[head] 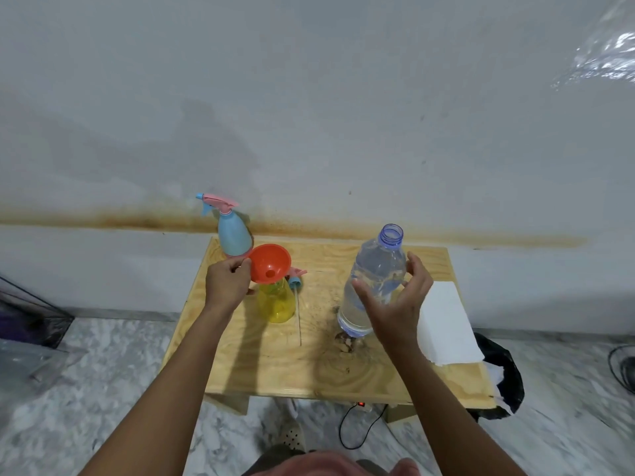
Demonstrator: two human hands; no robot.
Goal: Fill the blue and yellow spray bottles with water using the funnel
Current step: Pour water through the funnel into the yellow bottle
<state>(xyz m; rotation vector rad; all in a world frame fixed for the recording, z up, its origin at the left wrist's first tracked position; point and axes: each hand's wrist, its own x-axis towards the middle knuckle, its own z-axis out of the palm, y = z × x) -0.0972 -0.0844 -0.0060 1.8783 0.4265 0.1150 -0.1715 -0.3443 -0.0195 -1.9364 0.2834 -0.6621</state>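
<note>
step: yellow bottle (276, 304) fill, funnel (269, 261) pinched on top by left hand (226, 281) | right hand (400, 304) spread round water bottle (376, 269) | next: firm grip needed imo

**Room: pale wall, marble floor, low table**

Wall (343, 97) white-grey, soft even light. Rust-brown stain band (378, 230) runs along it at table height. Floor (103, 389) grey-white marbled. Plywood table (275, 369) set against wall. Black bag (508, 372) at its right edge. Black cable (357, 432) beneath. Clear plastic sheet (608, 53) upper right.
</note>
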